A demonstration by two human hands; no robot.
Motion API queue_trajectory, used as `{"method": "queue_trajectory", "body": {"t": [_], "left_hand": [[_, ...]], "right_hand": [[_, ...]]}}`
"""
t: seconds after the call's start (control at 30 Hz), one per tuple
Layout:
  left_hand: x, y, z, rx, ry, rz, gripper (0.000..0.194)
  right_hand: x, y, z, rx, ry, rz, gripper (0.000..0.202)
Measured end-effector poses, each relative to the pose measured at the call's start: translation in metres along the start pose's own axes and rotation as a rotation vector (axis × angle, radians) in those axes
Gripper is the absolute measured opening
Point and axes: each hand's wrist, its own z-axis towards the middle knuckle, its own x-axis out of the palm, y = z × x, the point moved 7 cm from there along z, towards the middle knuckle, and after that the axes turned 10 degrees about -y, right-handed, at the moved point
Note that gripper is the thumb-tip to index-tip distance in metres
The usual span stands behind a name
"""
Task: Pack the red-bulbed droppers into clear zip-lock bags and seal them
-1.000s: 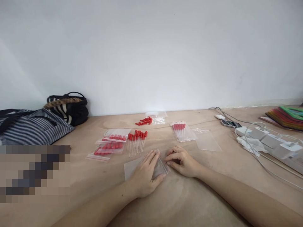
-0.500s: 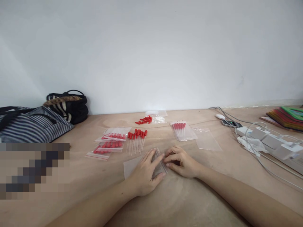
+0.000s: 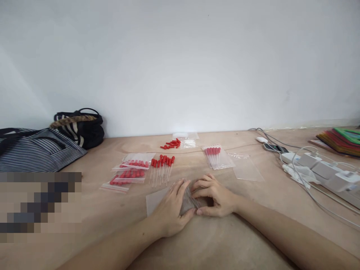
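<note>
A clear zip bag (image 3: 154, 202) lies on the table, partly hidden under my left hand (image 3: 173, 208). That hand rests flat across the bag with its fingers stretched out and thumb apart. At the bag's right end, my right hand (image 3: 215, 195) has its fingers curled on the zip edge, which looks bunched; the fingertips partly hide the hold. Just beyond my left hand lies a loose bunch of droppers (image 3: 161, 167) with red bulbs and clear tubes. Left of these are several zip bags of droppers (image 3: 128, 174). Another bag of droppers (image 3: 215, 155) lies beyond my right hand.
A flat clear zip bag (image 3: 247, 168) lies to the right. Loose red bulbs (image 3: 173, 143) and clear tubes (image 3: 189, 143) sit near the wall. A power strip with white chargers (image 3: 323, 170) and cables takes the right side. A striped bag (image 3: 42, 150) stands left.
My right hand has shifted slightly left onto the bag's zip edge, its thumb now by my left thumb. The zip edge has gone from straight to bunched. My left hand has barely moved.
</note>
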Motion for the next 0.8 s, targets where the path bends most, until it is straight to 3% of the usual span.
{"method": "queue_trajectory", "body": {"t": [0.2,0.4,0.7,0.8], "left_hand": [[0.000,0.001,0.001,-0.021,-0.010,-0.043,0.066],[-0.006,0.002,0.000,-0.028,-0.048,-0.096,0.061],[-0.021,0.009,-0.001,-0.026,-0.128,-0.119,0.059],[-0.020,0.010,-0.002,-0.025,-0.118,-0.100,0.061]], "right_hand": [[0.000,0.010,0.000,-0.084,0.013,-0.021,0.038],[0.001,0.011,-0.002,-0.124,0.042,-0.058,0.060],[0.001,-0.001,-0.004,-0.018,0.054,0.003,0.075],[0.001,-0.006,-0.002,0.100,0.016,0.112,0.060]]}}
